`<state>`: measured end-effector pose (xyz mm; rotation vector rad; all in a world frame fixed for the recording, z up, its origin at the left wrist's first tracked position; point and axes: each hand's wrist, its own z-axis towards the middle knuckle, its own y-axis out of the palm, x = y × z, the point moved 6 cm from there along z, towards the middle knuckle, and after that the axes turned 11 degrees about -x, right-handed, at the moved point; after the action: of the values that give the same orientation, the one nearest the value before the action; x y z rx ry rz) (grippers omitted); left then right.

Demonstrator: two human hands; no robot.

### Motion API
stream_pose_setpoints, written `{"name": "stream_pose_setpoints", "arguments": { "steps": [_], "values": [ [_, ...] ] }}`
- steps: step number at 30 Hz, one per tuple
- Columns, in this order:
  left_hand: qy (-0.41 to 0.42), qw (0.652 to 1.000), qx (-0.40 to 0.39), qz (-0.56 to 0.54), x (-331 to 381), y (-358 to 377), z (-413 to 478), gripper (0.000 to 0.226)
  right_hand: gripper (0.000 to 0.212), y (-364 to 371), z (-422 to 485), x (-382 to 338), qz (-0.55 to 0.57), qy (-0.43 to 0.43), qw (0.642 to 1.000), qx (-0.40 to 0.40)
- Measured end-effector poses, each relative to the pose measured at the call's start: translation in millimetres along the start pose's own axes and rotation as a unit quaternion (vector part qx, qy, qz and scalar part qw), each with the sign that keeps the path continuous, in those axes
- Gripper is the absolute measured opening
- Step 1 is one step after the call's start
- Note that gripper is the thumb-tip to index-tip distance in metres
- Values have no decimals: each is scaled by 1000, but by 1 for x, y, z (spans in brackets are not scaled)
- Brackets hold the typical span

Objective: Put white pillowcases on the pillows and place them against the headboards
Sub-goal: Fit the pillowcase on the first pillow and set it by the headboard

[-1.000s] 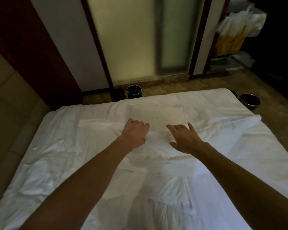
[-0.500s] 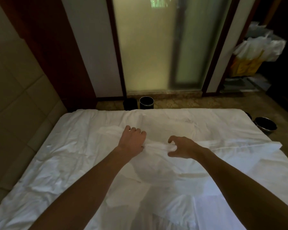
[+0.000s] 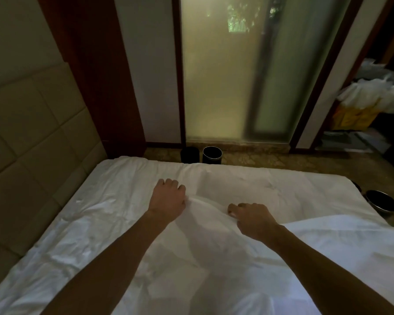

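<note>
A white pillowcase (image 3: pixel 205 226) lies spread over the white bed (image 3: pixel 73 242), its far edge bunched up between my hands. My left hand (image 3: pixel 167 197) grips that edge with curled fingers at the bed's middle. My right hand (image 3: pixel 251 215) pinches the same raised edge a little to the right and nearer to me. More white fabric (image 3: pixel 341 237) trails off to the right, under my right forearm. The padded beige headboard (image 3: pixel 27 137) runs along the left side of the bed. I cannot make out a pillow apart from the white bedding.
Two dark bins (image 3: pixel 212 155) stand on the floor past the bed's far edge, below a frosted glass door (image 3: pixel 232 76). A round metal bin (image 3: pixel 382 202) sits off the bed's right corner. A cart with white and yellow bags (image 3: pixel 362 103) stands far right.
My right hand has gone from flat and open to curled on the pillowcase edge, and both hands have drawn it toward me. The view has tilted upward.
</note>
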<state>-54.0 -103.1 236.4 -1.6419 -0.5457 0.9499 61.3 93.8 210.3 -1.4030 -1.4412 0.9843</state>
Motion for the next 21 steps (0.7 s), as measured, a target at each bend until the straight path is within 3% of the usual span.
{"name": "stream_pose_setpoints", "arguments": {
  "steps": [6,11,14,18,21],
  "values": [
    [-63,996,-23,-55,-27,26,-15,47,46,-3,6,-31,-27,-49,998,30],
    [18,987,-20,-157,-30,54,-27,74,56,-3,23,-55,-12,-66,997,38],
    [23,982,-45,-184,-34,59,-33,91,58,2,29,-57,-10,-63,997,39],
    [20,989,-6,-145,-29,43,-27,78,59,10,26,-57,5,-87,995,49],
    [71,993,23,-87,-6,25,-15,62,51,17,21,-61,21,-108,991,79]
  ]
}}
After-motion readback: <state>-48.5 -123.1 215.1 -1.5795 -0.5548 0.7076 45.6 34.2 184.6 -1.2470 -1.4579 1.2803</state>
